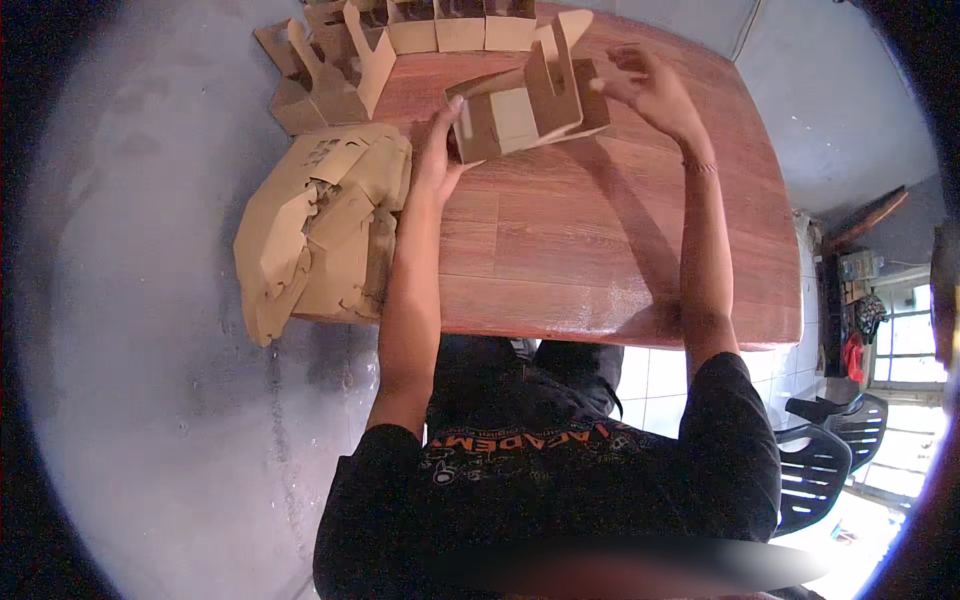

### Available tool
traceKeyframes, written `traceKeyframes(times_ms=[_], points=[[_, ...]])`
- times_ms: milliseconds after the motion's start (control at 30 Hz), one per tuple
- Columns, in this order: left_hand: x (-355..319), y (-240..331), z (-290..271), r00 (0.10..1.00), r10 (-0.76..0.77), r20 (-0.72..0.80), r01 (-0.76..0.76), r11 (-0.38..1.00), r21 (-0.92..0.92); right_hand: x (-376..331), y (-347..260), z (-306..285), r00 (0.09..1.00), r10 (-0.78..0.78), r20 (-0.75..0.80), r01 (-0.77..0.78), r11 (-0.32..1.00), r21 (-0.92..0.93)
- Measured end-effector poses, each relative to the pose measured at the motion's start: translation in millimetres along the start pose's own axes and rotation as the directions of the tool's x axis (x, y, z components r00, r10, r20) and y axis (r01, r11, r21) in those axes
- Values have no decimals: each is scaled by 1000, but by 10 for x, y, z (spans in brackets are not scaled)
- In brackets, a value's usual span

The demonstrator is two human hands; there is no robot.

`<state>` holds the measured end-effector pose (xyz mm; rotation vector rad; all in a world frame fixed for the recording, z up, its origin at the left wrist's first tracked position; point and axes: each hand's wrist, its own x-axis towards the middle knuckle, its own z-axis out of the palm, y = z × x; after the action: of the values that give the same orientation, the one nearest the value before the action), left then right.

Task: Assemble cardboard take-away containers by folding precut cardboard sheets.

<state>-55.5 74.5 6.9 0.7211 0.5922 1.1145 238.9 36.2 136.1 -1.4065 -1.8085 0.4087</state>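
A brown cardboard box (515, 115), partly folded with its top side open and tall flaps standing at its right end, is tilted above the table. My left hand (440, 150) grips its left end, the thumb over the near wall and the other fingers hidden behind or beneath. Just off the box's right end, my right hand (650, 92) is raised with its fingers apart and slightly bent. Nothing shows in that hand.
Flat cardboard blanks (320, 220) lie in an untidy pile at the table's left edge, some overhanging. Folded cardboard boxes (460, 33) stand in a row along the far side, and another with raised flaps (335, 85) sits at far left. Dark plastic chairs (815, 470) stand at right.
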Motion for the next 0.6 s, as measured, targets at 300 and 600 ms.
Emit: traceKeyframes(times_ms=[300,600], points=[[-138,-86,224,998,49,-50,-38,977,210,-378,-539,35,778,-138,613,191,981,-21],[-29,-155,58,1000,6,23,-18,810,586,-202,-349,241,561,107,821,-34,994,-107]])
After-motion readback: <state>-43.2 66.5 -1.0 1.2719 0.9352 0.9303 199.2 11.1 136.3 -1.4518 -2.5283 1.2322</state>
